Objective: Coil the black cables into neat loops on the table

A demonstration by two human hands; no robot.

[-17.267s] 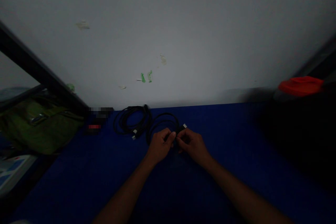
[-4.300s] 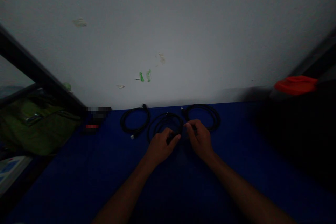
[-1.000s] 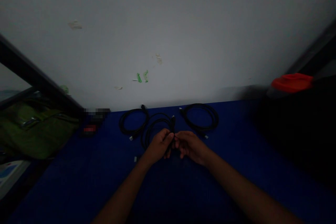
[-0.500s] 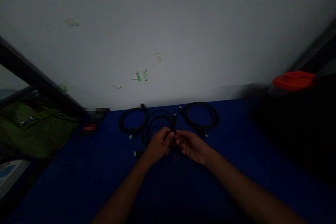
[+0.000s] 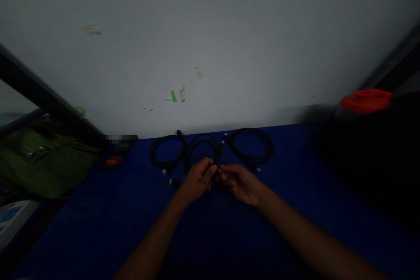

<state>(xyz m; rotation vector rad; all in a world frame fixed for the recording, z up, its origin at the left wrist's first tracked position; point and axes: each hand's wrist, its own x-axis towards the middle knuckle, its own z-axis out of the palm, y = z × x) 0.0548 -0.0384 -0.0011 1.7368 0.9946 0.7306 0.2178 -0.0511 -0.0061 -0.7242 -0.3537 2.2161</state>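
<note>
The left hand [image 5: 197, 180] is curled in a narrow grip around the middle cable [image 5: 201, 142], a black loop that arcs up from the hands across the blue table [image 5: 98, 232]. A small connector on this cable stands just above the fingertips. The right hand [image 5: 240, 185] meets the left at the fingertips, its thumb and fingers drawn close together, but the dark hides whether it has hold of the cable. A black plug [image 5: 175, 183] with a pale tip lies on the table just beside the left hand; which cable it belongs to cannot be told. The left coil [image 5: 166, 153] and right coil [image 5: 249, 146], both black cables, lie on either side of the loop, near the wall [image 5: 249, 43]. A green bag [image 5: 42, 170] sits off the table's left side, a blurred object [image 5: 114, 153] with a red patch stands at the far edge, and a red cover [image 5: 365, 100] shows at right.
</note>
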